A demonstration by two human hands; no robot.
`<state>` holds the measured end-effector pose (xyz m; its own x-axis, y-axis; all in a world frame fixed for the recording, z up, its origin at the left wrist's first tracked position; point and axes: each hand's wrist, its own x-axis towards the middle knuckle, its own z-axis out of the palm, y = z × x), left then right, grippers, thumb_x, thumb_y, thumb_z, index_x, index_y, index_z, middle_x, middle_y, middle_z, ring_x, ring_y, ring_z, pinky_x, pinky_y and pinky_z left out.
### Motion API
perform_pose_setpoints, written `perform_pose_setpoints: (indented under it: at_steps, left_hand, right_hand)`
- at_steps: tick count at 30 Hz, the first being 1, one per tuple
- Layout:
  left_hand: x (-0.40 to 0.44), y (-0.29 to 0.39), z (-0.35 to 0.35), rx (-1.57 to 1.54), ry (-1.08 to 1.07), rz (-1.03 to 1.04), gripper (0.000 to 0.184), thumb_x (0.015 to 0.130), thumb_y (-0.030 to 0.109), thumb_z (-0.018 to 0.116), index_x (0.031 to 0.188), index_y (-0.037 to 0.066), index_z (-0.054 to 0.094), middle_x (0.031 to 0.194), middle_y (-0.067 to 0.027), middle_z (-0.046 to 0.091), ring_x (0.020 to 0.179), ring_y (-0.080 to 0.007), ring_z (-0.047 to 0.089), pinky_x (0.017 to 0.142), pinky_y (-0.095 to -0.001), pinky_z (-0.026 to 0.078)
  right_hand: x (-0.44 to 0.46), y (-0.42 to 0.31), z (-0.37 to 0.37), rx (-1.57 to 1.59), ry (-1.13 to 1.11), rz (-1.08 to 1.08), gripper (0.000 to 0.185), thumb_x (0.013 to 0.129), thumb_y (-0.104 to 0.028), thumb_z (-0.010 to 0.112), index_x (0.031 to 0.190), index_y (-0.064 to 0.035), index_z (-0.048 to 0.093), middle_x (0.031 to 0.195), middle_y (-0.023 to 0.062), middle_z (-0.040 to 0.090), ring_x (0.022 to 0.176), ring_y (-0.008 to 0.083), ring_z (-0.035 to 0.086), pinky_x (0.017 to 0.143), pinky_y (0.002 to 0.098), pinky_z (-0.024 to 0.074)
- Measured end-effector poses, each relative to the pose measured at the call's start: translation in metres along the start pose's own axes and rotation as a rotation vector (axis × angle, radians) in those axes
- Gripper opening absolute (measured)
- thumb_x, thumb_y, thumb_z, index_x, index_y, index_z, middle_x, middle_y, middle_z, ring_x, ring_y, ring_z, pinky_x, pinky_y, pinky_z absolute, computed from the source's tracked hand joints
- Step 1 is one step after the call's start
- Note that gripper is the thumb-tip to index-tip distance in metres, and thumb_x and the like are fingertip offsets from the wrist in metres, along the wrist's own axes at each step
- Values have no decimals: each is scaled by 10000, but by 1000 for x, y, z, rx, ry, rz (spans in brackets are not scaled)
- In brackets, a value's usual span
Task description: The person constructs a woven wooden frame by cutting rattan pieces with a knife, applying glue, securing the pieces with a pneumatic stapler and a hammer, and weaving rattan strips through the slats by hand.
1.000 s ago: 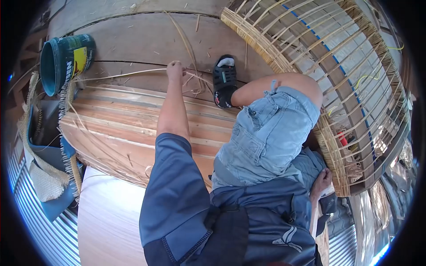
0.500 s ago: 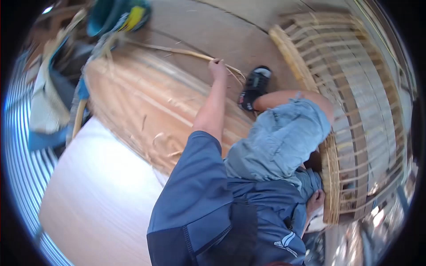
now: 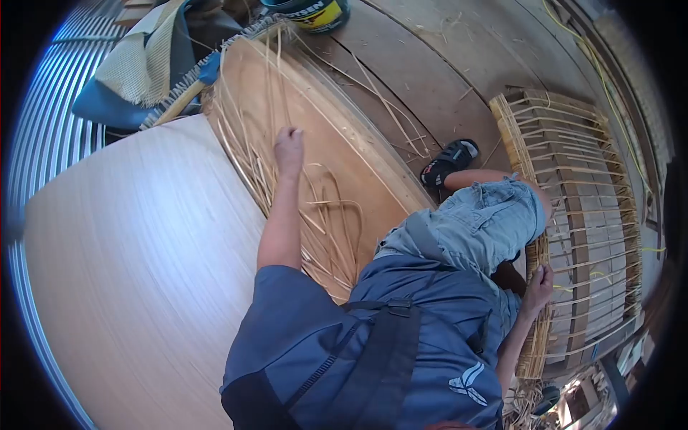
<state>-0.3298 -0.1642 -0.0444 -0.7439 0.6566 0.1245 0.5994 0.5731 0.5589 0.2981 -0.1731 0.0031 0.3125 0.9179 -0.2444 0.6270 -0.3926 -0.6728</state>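
My left hand (image 3: pixel 289 152) is closed in a fist over a curved wooden board, with thin cane strips (image 3: pixel 278 79) running from it toward the board's far end. More loose cane strips (image 3: pixel 326 229) lie tangled on the board below and right of the hand. My right hand (image 3: pixel 539 288) is closed against the near rail of a slatted frame (image 3: pixel 530 150) wrapped in cane. Its fingertips press together there, and what they pinch is too small to make out. Light cane strips span the frame from rail to rail.
A pale smooth wooden panel (image 3: pixel 143 265) covers the left side. A dark green bucket (image 3: pixel 308 16) with a yellow label stands at the top, beside blue-edged woven material (image 3: pixel 143 72). Cane scraps (image 3: pixel 390 100) litter the floor. My sandalled foot (image 3: pixel 450 161) is beside the frame.
My left hand has swung left, from over the floor side to over the board. My right hand has risen onto the frame's rail. The camera view has shifted.
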Motion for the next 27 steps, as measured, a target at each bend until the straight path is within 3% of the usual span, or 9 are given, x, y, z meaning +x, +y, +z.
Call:
perform_pose_setpoints:
  at_steps: [1, 3, 10, 13, 15, 19, 21, 25, 27]
  left_hand:
    - [1, -20, -16, -10, 16, -2, 280, 821, 261, 574, 932, 10, 627, 913, -191, 639, 857, -314, 617, 753, -377, 473]
    - [-8, -48, -34, 194, -46, -226, 301, 813, 299, 577, 903, 19, 642, 887, -206, 641, 847, -340, 619, 747, -403, 472]
    - [-37, -59, -5, 277, -231, -190, 341, 781, 364, 593, 860, 39, 657, 834, -204, 648, 805, -383, 619, 724, -432, 476]
    - [-17, -84, -2, 254, -296, -166, 308, 777, 324, 615, 875, 34, 649, 778, -170, 655, 705, -329, 626, 654, -408, 487]
    - [-4, -83, -14, -431, -511, -581, 215, 795, 206, 624, 928, 38, 617, 732, -98, 629, 599, -206, 584, 558, -322, 474]
    - [-7, -57, -40, -759, -494, -631, 167, 817, 111, 612, 969, 53, 576, 727, -35, 588, 564, -105, 519, 477, -241, 426]
    - [-10, -54, -41, -884, -508, -631, 148, 845, 147, 618, 977, 114, 562, 758, -7, 602, 602, -104, 538, 510, -249, 428]
    - [-7, -58, -43, -774, -516, -604, 268, 834, 151, 618, 1076, 45, 570, 772, -36, 609, 577, -112, 532, 500, -237, 441]
    - [-15, -54, -49, -386, -591, -556, 333, 811, 201, 641, 1086, 26, 577, 818, -69, 639, 645, -207, 599, 596, -321, 491]
  right_hand:
    - [6, 7, 4, 4, 3, -18, 204, 911, -135, 504, 985, 32, 594, 873, 116, 626, 781, 191, 579, 714, 316, 461]
    - [13, 26, 12, 8, 78, -183, 190, 907, -126, 506, 966, 32, 595, 824, 80, 603, 731, 138, 542, 669, 276, 445]
    - [7, 26, 24, 35, -5, -195, 175, 897, -119, 509, 964, 17, 598, 728, 33, 542, 655, 82, 487, 597, 234, 408]
    - [2, 38, 26, 52, 16, -200, 170, 893, -121, 516, 966, 7, 600, 716, 25, 534, 641, 82, 485, 588, 237, 410]
    - [-9, 28, 24, 84, -36, 39, 172, 892, -127, 519, 956, 9, 603, 707, 18, 525, 623, 76, 473, 571, 239, 406]
    - [-22, 65, 36, 89, -23, 112, 176, 887, -127, 521, 949, 14, 607, 736, 51, 563, 660, 113, 519, 618, 261, 435]
    - [-21, 97, 47, -21, 22, -108, 184, 879, -124, 522, 944, 23, 611, 792, 99, 605, 732, 161, 568, 693, 287, 456]
    - [-12, 108, 48, 59, -3, 25, 187, 872, -119, 520, 943, 28, 612, 842, 132, 623, 791, 194, 588, 751, 301, 456]
    - [-15, 100, 46, -13, 14, -81, 193, 873, -120, 517, 936, 35, 611, 844, 131, 624, 790, 188, 588, 748, 302, 455]
